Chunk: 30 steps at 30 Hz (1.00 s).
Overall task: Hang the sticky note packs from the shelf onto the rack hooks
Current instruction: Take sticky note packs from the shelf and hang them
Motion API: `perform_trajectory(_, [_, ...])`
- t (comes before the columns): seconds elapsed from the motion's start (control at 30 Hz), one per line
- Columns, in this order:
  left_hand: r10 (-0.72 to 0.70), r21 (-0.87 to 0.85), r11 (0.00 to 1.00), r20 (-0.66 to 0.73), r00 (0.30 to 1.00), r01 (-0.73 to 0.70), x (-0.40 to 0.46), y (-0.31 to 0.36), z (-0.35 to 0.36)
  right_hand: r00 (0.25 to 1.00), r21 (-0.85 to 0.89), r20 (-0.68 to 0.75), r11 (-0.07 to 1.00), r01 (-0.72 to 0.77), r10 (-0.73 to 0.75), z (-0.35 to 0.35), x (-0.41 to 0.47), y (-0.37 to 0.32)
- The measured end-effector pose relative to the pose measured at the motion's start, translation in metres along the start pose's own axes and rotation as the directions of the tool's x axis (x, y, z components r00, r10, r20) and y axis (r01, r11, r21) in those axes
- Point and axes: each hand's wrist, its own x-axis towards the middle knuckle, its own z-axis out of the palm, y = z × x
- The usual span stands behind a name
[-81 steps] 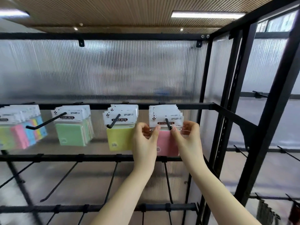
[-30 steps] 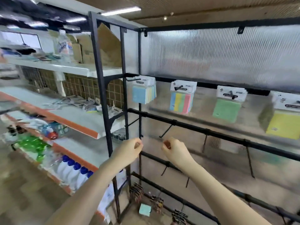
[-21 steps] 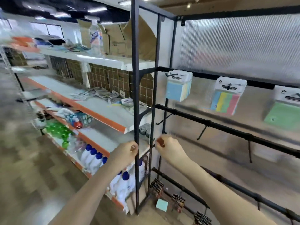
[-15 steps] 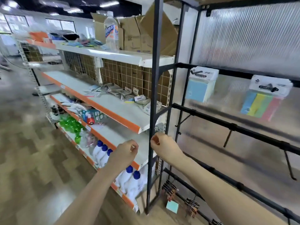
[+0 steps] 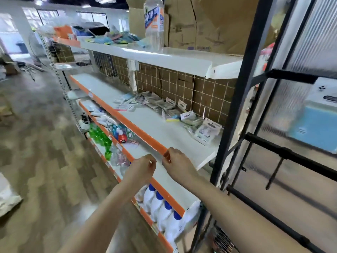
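Sticky note packs (image 5: 184, 116) lie loose in a heap on the white shelf (image 5: 164, 132), mid-right of the frame, against the wire grid back w/ brown tiles behind. One more pack (image 5: 317, 123), blue, hangs at the far right edge on the black rack (image 5: 242, 99), blurred by motion.

Head view, the only one: both arms reach up from the bottom centre. Left hand (image 5: 141, 169) sits lower centre, fingers curled in loosely, nothing in them that I can make out. Right hand (image 5: 176, 164) is just beside it, fingers also curled, thumb near the orange shelf edge (image 5: 127, 123); can't tell if it touches. The 2 hands are close but apart, both well short of the packs.

Upper centre: clear water bottle (image 5: 154, 24) upright on the top shelf, cardboard boxes (image 5: 209, 22) behind it. Lower shelves hold green bottles (image 5: 99, 136) and white blue-capped bottles (image 5: 160, 203), bottom centre.
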Motion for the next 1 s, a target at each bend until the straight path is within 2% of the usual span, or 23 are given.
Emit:
perform_trajectory(0.2, [-0.013, 0.025, 1.0, -0.011, 1.0, 0.014, 0.056, -0.025, -0.004, 0.998, -0.059, 0.045, 0.998, 0.036, -0.034, 0.023, 0.067, -0.001])
perform_trajectory(0.33, [-0.008, 0.023, 1.0, 0.004, 1.0, 0.008, 0.091, -0.042, -0.003, 0.997, -0.064, 0.068, 0.998, -0.021, 0.025, 0.038, 0.103, 0.0])
perform_trajectory(0.57, [0.086, 0.041, 0.995, 0.02, 0.996, -0.086, 0.171, -0.081, -0.01, 0.985, -0.072, 0.064, 0.985, -0.155, 0.16, 0.078, 0.17, -0.005])
perform_trajectory(0.8, [0.165, 0.021, 0.986, 0.087, 0.982, -0.167, 0.253, -0.138, -0.044, 0.957, -0.08, 0.033, 0.956, -0.283, 0.287, 0.118, 0.25, -0.04])
perform_trajectory(1.0, [0.237, 0.034, 0.97, 0.096, 0.967, -0.242, 0.309, -0.184, -0.074, 0.947, -0.086, 0.013, 0.944, -0.319, 0.321, 0.149, 0.308, -0.065])
